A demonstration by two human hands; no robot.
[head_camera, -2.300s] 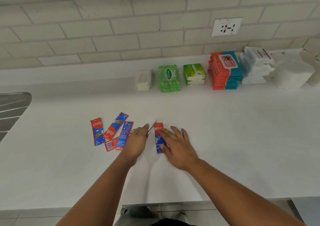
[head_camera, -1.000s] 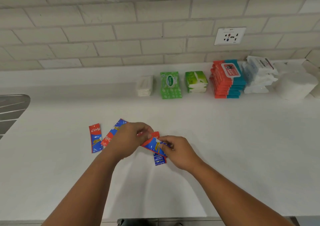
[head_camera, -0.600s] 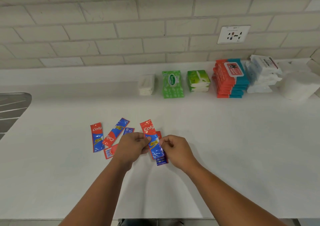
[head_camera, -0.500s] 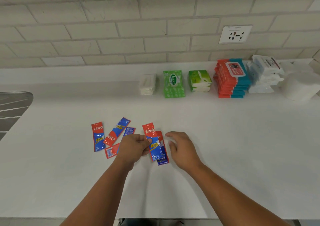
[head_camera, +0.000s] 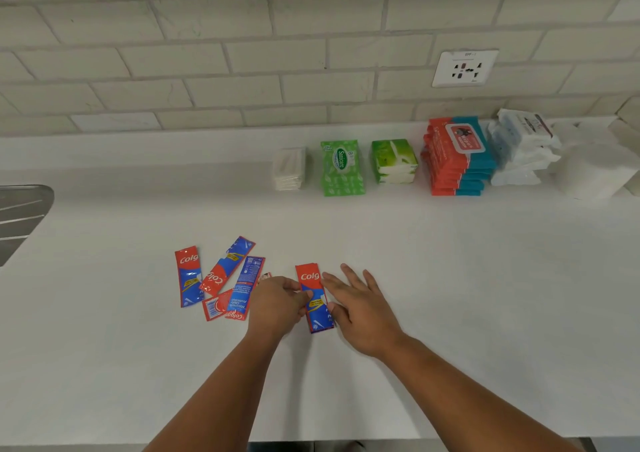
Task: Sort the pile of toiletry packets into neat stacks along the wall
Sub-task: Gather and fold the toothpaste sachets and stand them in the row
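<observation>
The fingers (head_camera: 300,297) of the left hand (head_camera: 277,304) are curled, their tips against the left edge of a red and blue toothpaste sachet (head_camera: 313,299); whether they actually pinch that edge cannot be told. The right hand (head_camera: 362,311) lies flat on the white surface (head_camera: 450,278) with its fingers (head_camera: 351,278) straight and spread. Its forefinger touches the sachet's right edge and its thumb sits by the lower right corner. The sachet lies lengthwise between the two hands, red end pointing to the wall.

Just left of the left hand, the loose sachets (head_camera: 227,268) lie scattered and partly overlapping, some face down.

Well apart from them, a row stands along the tiled wall (head_camera: 207,53): a white packet stack (head_camera: 289,169), a green wipes stack (head_camera: 343,169), a green and white tissue stack (head_camera: 394,161), a red and teal wipes stack (head_camera: 457,161), a white wipes stack (head_camera: 523,150) and a white roll (head_camera: 592,173). A socket (head_camera: 464,68) is on the wall above them. A metal drainer (head_camera: 20,216) shows at the far left.
</observation>
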